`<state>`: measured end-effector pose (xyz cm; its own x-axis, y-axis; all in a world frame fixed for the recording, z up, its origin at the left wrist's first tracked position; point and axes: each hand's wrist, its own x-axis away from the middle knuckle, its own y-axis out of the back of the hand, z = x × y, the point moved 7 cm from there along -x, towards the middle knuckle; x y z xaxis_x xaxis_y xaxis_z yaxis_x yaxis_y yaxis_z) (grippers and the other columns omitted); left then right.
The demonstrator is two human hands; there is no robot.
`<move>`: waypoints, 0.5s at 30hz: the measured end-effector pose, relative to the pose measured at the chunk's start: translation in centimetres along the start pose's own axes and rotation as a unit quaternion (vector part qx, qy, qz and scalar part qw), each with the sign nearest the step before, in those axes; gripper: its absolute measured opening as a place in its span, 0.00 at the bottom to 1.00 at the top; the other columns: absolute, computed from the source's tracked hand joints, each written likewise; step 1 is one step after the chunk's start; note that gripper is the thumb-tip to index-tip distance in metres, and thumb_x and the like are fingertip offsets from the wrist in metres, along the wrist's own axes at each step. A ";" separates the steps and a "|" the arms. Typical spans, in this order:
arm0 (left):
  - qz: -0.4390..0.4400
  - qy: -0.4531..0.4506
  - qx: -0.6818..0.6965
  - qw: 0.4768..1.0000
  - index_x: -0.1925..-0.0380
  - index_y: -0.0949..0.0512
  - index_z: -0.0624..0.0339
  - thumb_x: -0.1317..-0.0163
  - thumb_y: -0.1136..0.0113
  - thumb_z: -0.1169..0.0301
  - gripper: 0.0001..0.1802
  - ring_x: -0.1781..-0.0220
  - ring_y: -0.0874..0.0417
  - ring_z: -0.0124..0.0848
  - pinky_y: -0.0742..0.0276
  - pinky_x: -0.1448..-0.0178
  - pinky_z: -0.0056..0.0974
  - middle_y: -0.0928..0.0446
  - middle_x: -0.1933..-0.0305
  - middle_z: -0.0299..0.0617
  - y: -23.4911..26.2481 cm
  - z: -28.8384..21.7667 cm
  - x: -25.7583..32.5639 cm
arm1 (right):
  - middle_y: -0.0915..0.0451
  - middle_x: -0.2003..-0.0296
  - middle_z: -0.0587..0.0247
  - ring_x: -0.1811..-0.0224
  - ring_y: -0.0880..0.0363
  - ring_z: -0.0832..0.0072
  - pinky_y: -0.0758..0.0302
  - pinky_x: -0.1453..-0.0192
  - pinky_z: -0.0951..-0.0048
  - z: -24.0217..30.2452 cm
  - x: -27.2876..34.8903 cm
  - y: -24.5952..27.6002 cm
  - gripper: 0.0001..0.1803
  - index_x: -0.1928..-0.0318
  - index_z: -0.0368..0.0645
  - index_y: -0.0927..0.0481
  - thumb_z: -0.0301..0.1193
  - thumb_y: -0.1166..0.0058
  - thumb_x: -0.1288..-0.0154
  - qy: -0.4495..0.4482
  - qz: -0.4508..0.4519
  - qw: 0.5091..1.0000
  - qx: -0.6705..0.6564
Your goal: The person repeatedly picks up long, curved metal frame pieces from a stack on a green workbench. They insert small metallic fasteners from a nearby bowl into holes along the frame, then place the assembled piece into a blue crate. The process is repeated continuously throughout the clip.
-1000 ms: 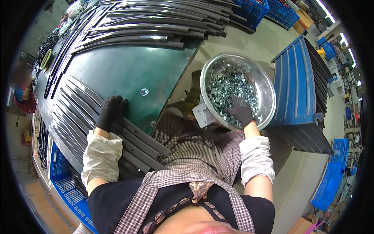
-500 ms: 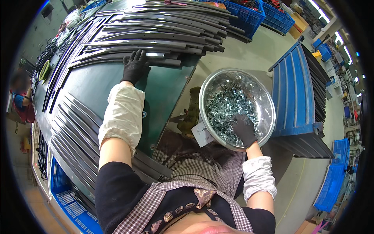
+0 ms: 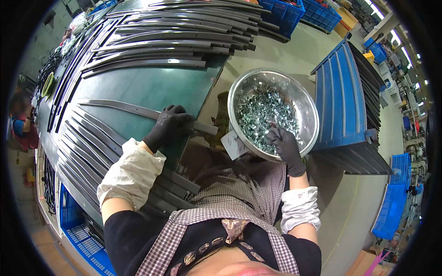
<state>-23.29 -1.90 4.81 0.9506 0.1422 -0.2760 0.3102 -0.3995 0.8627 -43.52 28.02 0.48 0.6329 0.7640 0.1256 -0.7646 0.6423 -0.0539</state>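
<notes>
My left hand (image 3: 169,126), in a black glove, is closed around a long dark grey strip (image 3: 124,106) near its right end. The strip lies across the green tabletop (image 3: 124,85), and its end sticks out past the table's right edge. My right hand (image 3: 286,148), also gloved, is at the near side of a large shiny metal bowl (image 3: 234,99). Its fingers are drawn together over a heap of small shiny metal clips (image 3: 264,112); whatever is between the fingertips is too small to make out.
Many similar strips (image 3: 170,39) lie in rows at the table's far side, and more strips (image 3: 85,138) at its near left. A blue ribbed metal bin (image 3: 343,96) stands right of the bowl. Blue plastic crates (image 3: 281,18) stand beyond. A person (image 3: 23,124) is at the far left.
My left hand has come nearer from the far rows, bringing one strip with it across the table. My right hand's fingers have risen from among the clips and drawn together.
</notes>
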 end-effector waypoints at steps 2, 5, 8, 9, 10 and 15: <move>-0.044 -0.035 -0.061 0.997 0.59 0.15 0.54 0.50 0.27 0.65 0.17 0.54 0.21 0.49 0.25 0.47 0.50 0.21 0.61 0.45 1.4 -3.4 0.7 | 0.21 0.67 0.73 0.69 0.27 0.87 0.28 0.63 0.82 0.6 2.2 -3.5 0.11 0.49 0.36 0.20 0.20 0.45 0.32 0.002 0.032 0.998 -0.056; 0.038 -0.032 0.084 0.995 0.60 0.16 0.57 0.44 0.30 0.64 0.14 0.56 0.22 0.49 0.25 0.50 0.50 0.22 0.62 0.47 0.2 -8.8 2.5 | 0.18 0.70 0.73 0.71 0.25 0.87 0.27 0.66 0.81 1.0 5.7 -9.1 0.09 0.53 0.38 0.15 0.26 0.37 0.32 -0.009 0.069 0.997 -0.043; 0.120 -0.018 0.233 0.965 0.59 0.17 0.60 0.39 0.33 0.66 0.12 0.60 0.21 0.49 0.25 0.53 0.49 0.23 0.64 0.50 -2.4 -13.0 5.0 | 0.17 0.69 0.69 0.68 0.22 0.83 0.23 0.62 0.77 2.6 7.6 -13.7 0.10 0.53 0.35 0.16 0.25 0.36 0.34 0.229 0.123 0.962 0.082; 0.137 -0.022 0.263 0.955 0.59 0.18 0.62 0.38 0.34 0.67 0.11 0.61 0.21 0.49 0.24 0.54 0.48 0.22 0.65 0.50 -2.9 -13.6 5.5 | 0.15 0.66 0.69 0.66 0.21 0.83 0.22 0.60 0.77 2.1 8.1 -14.4 0.11 0.53 0.35 0.16 0.25 0.35 0.34 0.241 0.126 0.955 0.120; 0.121 -0.029 0.278 0.953 0.57 0.18 0.62 0.36 0.36 0.69 0.11 0.63 0.21 0.49 0.24 0.57 0.47 0.23 0.67 0.50 -3.0 -13.4 5.7 | 0.14 0.64 0.69 0.65 0.21 0.83 0.22 0.58 0.76 1.8 8.6 -14.9 0.12 0.52 0.35 0.15 0.26 0.34 0.35 0.252 0.129 0.946 0.159; 0.070 -0.157 0.061 0.983 0.55 0.17 0.55 0.40 0.36 0.67 0.14 0.65 0.20 0.40 0.23 0.60 0.41 0.24 0.68 0.43 -2.7 -14.7 6.8 | 0.18 0.59 0.71 0.59 0.26 0.86 0.26 0.54 0.79 -0.2 9.2 -15.5 0.16 0.47 0.33 0.19 0.28 0.37 0.32 -0.031 0.169 0.983 -0.071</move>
<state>-17.90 13.50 6.84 0.9349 -0.2007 -0.2928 0.1576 -0.5041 0.8491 -25.86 25.10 2.32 0.3340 0.9326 0.1366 -0.9022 0.3582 -0.2402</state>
